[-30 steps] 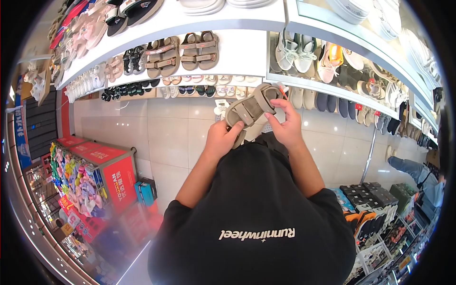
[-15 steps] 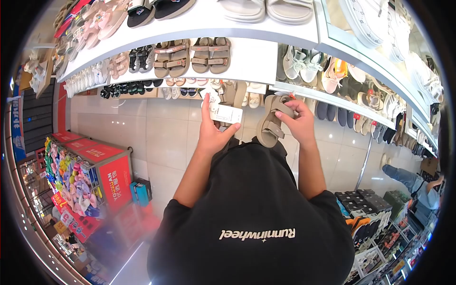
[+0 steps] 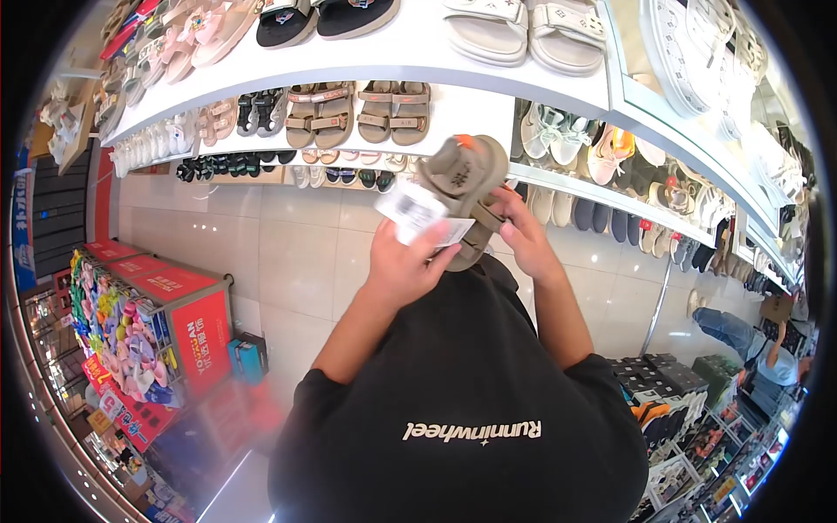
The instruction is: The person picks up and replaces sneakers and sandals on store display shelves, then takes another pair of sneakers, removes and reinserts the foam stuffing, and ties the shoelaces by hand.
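Note:
A pair of taupe strap sandals (image 3: 455,173) is held together above the floor, one overlapping the other. The front one has a dark print on its footbed and an orange detail at its upper end. My left hand (image 3: 408,263) is closed on a white paper tag (image 3: 410,212) with dark print, against the sandals' left side; whether its hidden fingers also grip a sandal, I cannot tell. My right hand (image 3: 529,240) is closed on the strap and edge of a sandal from the right.
White shelves (image 3: 349,74) ahead carry rows of sandals, slides and sneakers. A red display bin (image 3: 200,336) with colourful items stands at the left. Stacked shoe boxes (image 3: 667,375) are at the right, and another person (image 3: 772,362) is at the far right.
My hands have come closer together, bringing the two sandals from apart to overlapping. The right-hand sandal moved left and up. The view has shifted slightly.

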A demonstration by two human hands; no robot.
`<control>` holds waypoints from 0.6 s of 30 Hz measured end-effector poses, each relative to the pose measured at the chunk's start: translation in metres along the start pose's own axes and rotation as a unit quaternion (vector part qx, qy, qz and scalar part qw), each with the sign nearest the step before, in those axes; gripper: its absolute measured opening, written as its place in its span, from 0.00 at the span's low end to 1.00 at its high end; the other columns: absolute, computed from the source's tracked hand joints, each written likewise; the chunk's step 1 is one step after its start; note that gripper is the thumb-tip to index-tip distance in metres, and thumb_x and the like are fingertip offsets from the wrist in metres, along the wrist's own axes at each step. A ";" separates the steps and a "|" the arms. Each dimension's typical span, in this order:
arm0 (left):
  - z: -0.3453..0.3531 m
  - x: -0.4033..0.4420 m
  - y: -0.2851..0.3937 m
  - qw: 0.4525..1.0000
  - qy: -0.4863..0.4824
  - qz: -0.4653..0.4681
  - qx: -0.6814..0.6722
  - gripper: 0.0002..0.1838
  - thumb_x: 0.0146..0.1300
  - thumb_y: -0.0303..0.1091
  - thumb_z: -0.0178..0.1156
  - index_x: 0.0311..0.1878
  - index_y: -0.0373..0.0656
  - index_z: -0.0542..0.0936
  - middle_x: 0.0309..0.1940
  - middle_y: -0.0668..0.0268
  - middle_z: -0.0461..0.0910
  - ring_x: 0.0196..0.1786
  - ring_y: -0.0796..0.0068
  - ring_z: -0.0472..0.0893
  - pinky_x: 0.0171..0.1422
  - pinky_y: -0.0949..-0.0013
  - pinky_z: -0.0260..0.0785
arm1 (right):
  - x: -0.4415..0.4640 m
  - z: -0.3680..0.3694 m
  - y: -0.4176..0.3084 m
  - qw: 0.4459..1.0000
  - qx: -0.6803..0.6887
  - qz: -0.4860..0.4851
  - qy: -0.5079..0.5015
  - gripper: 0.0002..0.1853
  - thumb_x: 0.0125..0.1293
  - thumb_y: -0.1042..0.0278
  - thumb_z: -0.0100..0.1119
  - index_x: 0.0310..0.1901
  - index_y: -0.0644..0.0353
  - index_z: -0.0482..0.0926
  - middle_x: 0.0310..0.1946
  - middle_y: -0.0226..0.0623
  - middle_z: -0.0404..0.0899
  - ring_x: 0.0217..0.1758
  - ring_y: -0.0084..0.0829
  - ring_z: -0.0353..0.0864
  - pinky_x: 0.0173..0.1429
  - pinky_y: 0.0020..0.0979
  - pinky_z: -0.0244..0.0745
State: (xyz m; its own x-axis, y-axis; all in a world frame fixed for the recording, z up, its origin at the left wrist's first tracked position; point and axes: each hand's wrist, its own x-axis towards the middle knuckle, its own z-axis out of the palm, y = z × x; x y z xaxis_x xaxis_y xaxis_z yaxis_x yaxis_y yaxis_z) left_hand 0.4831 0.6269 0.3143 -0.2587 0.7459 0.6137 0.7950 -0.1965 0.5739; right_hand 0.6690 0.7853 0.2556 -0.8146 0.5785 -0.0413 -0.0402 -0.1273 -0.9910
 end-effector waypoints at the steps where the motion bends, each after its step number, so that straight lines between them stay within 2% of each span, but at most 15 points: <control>1: -0.001 0.003 0.003 0.999 -0.016 0.015 0.043 0.33 0.52 0.28 0.76 0.64 0.53 0.81 0.47 0.69 0.83 0.50 0.68 0.80 0.51 0.60 0.72 | 0.004 0.011 0.001 0.999 0.050 -0.011 -0.009 0.41 0.67 0.47 0.70 0.73 0.65 0.66 0.58 0.37 0.77 0.62 0.30 0.75 0.72 0.36 0.64; 2: -0.001 0.005 0.008 0.995 -0.033 0.030 0.086 0.29 0.53 0.29 0.74 0.61 0.58 0.83 0.46 0.72 0.83 0.46 0.69 0.78 0.49 0.61 0.69 | 0.007 0.020 0.004 0.994 0.101 -0.023 -0.019 0.44 0.67 0.43 0.69 0.74 0.65 0.65 0.60 0.37 0.76 0.63 0.31 0.74 0.73 0.36 0.63; 3: 0.001 0.006 0.011 0.989 -0.049 0.045 0.130 0.27 0.53 0.30 0.72 0.58 0.63 0.86 0.45 0.75 0.82 0.42 0.70 0.76 0.46 0.63 0.66 | 0.008 0.028 0.008 0.990 0.138 -0.008 -0.016 0.49 0.64 0.35 0.69 0.74 0.65 0.64 0.65 0.38 0.73 0.67 0.31 0.73 0.72 0.37 0.65; 6: 0.013 -0.006 0.004 0.985 -0.019 0.040 0.166 0.29 0.53 0.30 0.67 0.59 0.71 0.85 0.45 0.79 0.82 0.37 0.73 0.70 0.44 0.66 0.58 | 0.010 0.053 0.014 0.977 0.208 -0.008 0.048 0.48 0.64 0.33 0.69 0.72 0.66 0.66 0.65 0.39 0.74 0.69 0.32 0.72 0.73 0.38 0.66; 7: 0.014 -0.009 0.001 0.984 -0.013 0.042 0.170 0.32 0.50 0.30 0.66 0.59 0.73 0.84 0.45 0.78 0.82 0.38 0.73 0.70 0.44 0.66 0.58 | 0.011 0.057 0.011 0.982 0.137 0.082 0.100 0.45 0.68 0.32 0.64 0.71 0.65 0.68 0.66 0.39 0.74 0.69 0.32 0.72 0.73 0.38 0.66; 10: 0.011 -0.013 -0.001 0.986 -0.012 0.044 0.158 0.32 0.51 0.30 0.67 0.59 0.74 0.84 0.46 0.79 0.82 0.39 0.74 0.70 0.44 0.66 0.59 | 0.021 0.064 0.023 0.982 0.163 0.028 0.096 0.41 0.76 0.32 0.52 0.71 0.64 0.68 0.66 0.37 0.75 0.72 0.33 0.71 0.76 0.39 0.65; 13: 0.004 -0.017 -0.008 0.984 0.010 0.058 0.169 0.31 0.52 0.29 0.67 0.59 0.75 0.84 0.46 0.80 0.83 0.40 0.75 0.71 0.45 0.66 0.59 | 0.035 0.070 0.005 0.923 0.361 0.084 0.104 0.39 0.81 0.31 0.33 0.74 0.59 0.67 0.70 0.36 0.73 0.73 0.34 0.71 0.75 0.40 0.67; 16: -0.010 -0.016 -0.011 0.985 -0.004 0.037 0.168 0.30 0.55 0.28 0.66 0.58 0.76 0.84 0.46 0.80 0.83 0.39 0.75 0.71 0.45 0.66 0.60 | 0.049 0.085 0.011 0.933 0.321 0.075 0.147 0.43 0.78 0.27 0.30 0.73 0.59 0.67 0.71 0.37 0.72 0.74 0.35 0.71 0.76 0.41 0.67; 18: -0.023 -0.014 -0.017 0.988 -0.018 0.051 0.145 0.24 0.54 0.28 0.69 0.54 0.64 0.84 0.46 0.76 0.85 0.38 0.71 0.72 0.46 0.65 0.62 | 0.054 0.089 0.022 0.932 0.328 0.073 0.135 0.42 0.78 0.28 0.34 0.73 0.59 0.67 0.70 0.37 0.73 0.73 0.35 0.72 0.76 0.41 0.66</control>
State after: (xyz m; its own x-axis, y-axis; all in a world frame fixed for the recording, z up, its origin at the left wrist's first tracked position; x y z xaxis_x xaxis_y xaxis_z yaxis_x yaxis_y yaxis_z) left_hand 0.4603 0.6052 0.3086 -0.1530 0.7547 0.6380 0.9410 -0.0860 0.3273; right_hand 0.5724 0.7418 0.2434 -0.6679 0.6865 -0.2875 -0.3579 -0.6350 -0.6846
